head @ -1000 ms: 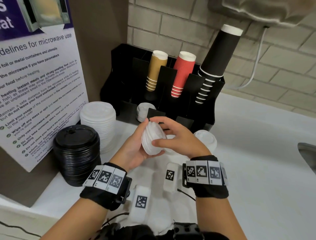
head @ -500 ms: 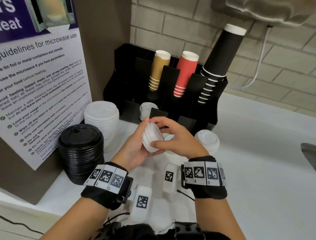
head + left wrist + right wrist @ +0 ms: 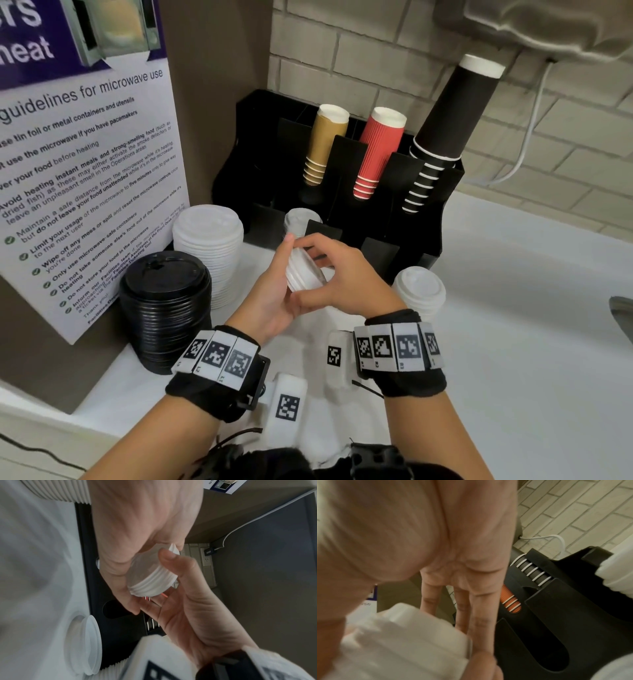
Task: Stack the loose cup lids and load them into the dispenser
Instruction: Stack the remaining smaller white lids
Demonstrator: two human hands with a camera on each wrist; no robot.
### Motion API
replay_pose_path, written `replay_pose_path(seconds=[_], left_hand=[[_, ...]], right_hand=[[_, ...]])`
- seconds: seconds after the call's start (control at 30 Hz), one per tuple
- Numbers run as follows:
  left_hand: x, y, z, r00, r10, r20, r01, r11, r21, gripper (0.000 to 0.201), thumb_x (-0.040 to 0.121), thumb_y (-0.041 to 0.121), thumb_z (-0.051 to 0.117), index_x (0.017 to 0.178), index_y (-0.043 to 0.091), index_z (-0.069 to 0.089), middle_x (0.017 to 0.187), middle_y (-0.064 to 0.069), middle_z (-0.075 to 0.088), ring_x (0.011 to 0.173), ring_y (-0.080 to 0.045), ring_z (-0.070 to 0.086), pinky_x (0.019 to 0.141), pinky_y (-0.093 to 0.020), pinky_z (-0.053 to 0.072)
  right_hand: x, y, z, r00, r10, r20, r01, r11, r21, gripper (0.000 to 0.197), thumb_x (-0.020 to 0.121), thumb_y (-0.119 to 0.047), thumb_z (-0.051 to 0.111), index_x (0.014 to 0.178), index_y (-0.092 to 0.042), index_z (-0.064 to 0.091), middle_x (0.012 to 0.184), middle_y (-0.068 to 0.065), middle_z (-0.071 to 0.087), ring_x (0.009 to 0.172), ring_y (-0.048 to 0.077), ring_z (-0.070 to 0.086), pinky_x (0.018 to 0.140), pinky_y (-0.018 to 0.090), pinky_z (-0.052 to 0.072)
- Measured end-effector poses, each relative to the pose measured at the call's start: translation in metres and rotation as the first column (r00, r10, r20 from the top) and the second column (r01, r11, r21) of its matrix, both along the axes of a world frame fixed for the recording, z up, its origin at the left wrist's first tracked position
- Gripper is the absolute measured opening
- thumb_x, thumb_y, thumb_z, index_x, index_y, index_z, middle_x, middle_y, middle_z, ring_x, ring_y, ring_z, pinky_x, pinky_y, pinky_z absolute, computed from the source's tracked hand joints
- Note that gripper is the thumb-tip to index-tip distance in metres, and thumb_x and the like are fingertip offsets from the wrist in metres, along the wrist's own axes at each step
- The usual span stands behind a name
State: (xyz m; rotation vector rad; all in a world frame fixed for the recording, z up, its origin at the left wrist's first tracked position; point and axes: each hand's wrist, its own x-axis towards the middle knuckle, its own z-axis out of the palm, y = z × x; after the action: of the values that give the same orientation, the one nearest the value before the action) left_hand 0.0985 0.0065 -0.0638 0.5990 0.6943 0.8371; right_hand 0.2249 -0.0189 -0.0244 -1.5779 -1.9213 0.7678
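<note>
The right hand (image 3: 436, 547) fills the picture from nine to twelve o'clock, fingers (image 3: 477, 615) stretched straight toward six. At seven o'clock they touch a blurred stack of white lids (image 3: 399, 642). At four o'clock stands the black dispenser (image 3: 565, 622), with red cups (image 3: 511, 601) and black white-rimmed cups (image 3: 532, 572) in its slots. Pale brick wall (image 3: 582, 513) shows at two o'clock.
</note>
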Motion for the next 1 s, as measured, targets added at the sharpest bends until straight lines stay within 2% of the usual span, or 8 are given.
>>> replay_pose_path(seconds=[0.13, 0.23, 0.33, 0.47, 0.63, 0.77, 0.87, 1.0], left_hand=[[-0.003, 0.005, 0.002, 0.998, 0.016, 0.055, -0.018, 0.999, 0.037, 0.064, 0.09, 0.066, 0.037, 0.129, 0.022, 0.06, 0.128, -0.01, 0.065, 0.116, -0.026, 0.063, 0.082, -0.047, 0.058], [-0.002, 0.01, 0.0, 0.994, 0.111, 0.013, -0.111, 0.994, -0.014, 0.059, 0.093, 0.067, 0.034, 0.134, 0.028, 0.05, 0.131, -0.008, 0.053, 0.122, -0.031, 0.052, 0.08, -0.051, 0.055], [-0.001, 0.012, -0.005, 0.983, 0.152, -0.101, -0.157, 0.987, -0.036, 0.039, 0.096, 0.057, 0.042, 0.117, 0.028, 0.057, 0.125, -0.005, 0.054, 0.115, -0.023, 0.053, 0.084, -0.043, 0.052], [-0.002, 0.012, -0.013, 0.976, 0.111, -0.187, -0.12, 0.992, -0.034, 0.036, 0.098, 0.048, 0.045, 0.105, 0.02, 0.065, 0.118, -0.007, 0.057, 0.104, -0.023, 0.056, 0.088, -0.039, 0.049], [-0.005, 0.013, -0.016, 0.975, 0.098, -0.2, -0.101, 0.995, -0.004, 0.038, 0.1, 0.046, 0.041, 0.105, 0.017, 0.066, 0.117, -0.008, 0.058, 0.105, -0.023, 0.058, 0.086, -0.037, 0.049], [-0.01, 0.015, -0.016, 0.973, 0.099, -0.21, -0.098, 0.995, 0.013, 0.04, 0.101, 0.045, 0.039, 0.108, 0.017, 0.067, 0.116, -0.006, 0.06, 0.107, -0.022, 0.058, 0.088, -0.036, 0.048], [-0.011, 0.016, -0.016, 0.97, 0.106, -0.22, -0.106, 0.994, 0.014, 0.039, 0.101, 0.045, 0.04, 0.108, 0.017, 0.066, 0.114, -0.005, 0.061, 0.106, -0.022, 0.059, 0.087, -0.036, 0.049], [-0.011, 0.016, -0.014, 0.972, 0.093, -0.216, -0.088, 0.996, 0.033, 0.04, 0.101, 0.045, 0.04, 0.109, 0.016, 0.067, 0.116, -0.006, 0.062, 0.108, -0.023, 0.06, 0.083, -0.034, 0.051]], right_hand=[[0.001, 0.016, 0.016, 0.998, 0.06, 0.032, -0.06, 0.998, 0.005, 0.066, 0.065, -0.02, 0.086, 0.123, -0.028, 0.057, 0.114, -0.003, 0.06, 0.104, 0.01, 0.058, 0.092, 0.032, 0.052], [0.011, 0.045, 0.04, 0.998, 0.004, 0.059, -0.012, 0.991, 0.136, 0.069, 0.064, -0.021, 0.087, 0.126, -0.023, 0.056, 0.118, 0.002, 0.059, 0.107, 0.016, 0.057, 0.094, 0.035, 0.05], [0.017, 0.09, 0.057, 0.977, -0.137, 0.164, 0.094, 0.965, 0.246, 0.074, 0.068, -0.021, 0.083, 0.135, -0.017, 0.05, 0.122, 0.01, 0.054, 0.112, 0.025, 0.052, 0.096, 0.033, 0.044], [0.008, 0.136, 0.051, 0.921, -0.146, 0.361, 0.104, 0.986, 0.133, 0.079, 0.069, -0.019, 0.082, 0.135, -0.012, 0.039, 0.13, 0.013, 0.048, 0.115, 0.027, 0.05, 0.086, 0.029, 0.042], [-0.005, 0.153, 0.019, 0.763, -0.095, 0.639, 0.066, 0.995, 0.069, 0.068, 0.066, -0.022, 0.082, 0.118, -0.005, 0.042, 0.115, 0.016, 0.052, 0.095, 0.033, 0.06, 0.074, 0.039, 0.052], [-0.008, 0.158, 0.011, 0.736, -0.051, 0.675, 0.055, 0.998, 0.015, 0.071, 0.066, -0.021, 0.081, 0.124, -0.007, 0.043, 0.123, 0.014, 0.044, 0.095, 0.031, 0.059, 0.066, 0.036, 0.049], [-0.013, 0.16, 0.015, 0.687, -0.011, 0.726, 0.091, 0.993, -0.071, 0.072, 0.069, -0.018, 0.081, 0.128, -0.005, 0.041, 0.128, 0.016, 0.042, 0.103, 0.033, 0.059, 0.074, 0.039, 0.052], [-0.02, 0.161, 0.014, 0.656, -0.047, 0.753, 0.156, 0.985, -0.074, 0.064, 0.081, -0.011, 0.071, 0.135, -0.004, 0.038, 0.134, 0.017, 0.043, 0.114, 0.033, 0.056, 0.088, 0.043, 0.048]])
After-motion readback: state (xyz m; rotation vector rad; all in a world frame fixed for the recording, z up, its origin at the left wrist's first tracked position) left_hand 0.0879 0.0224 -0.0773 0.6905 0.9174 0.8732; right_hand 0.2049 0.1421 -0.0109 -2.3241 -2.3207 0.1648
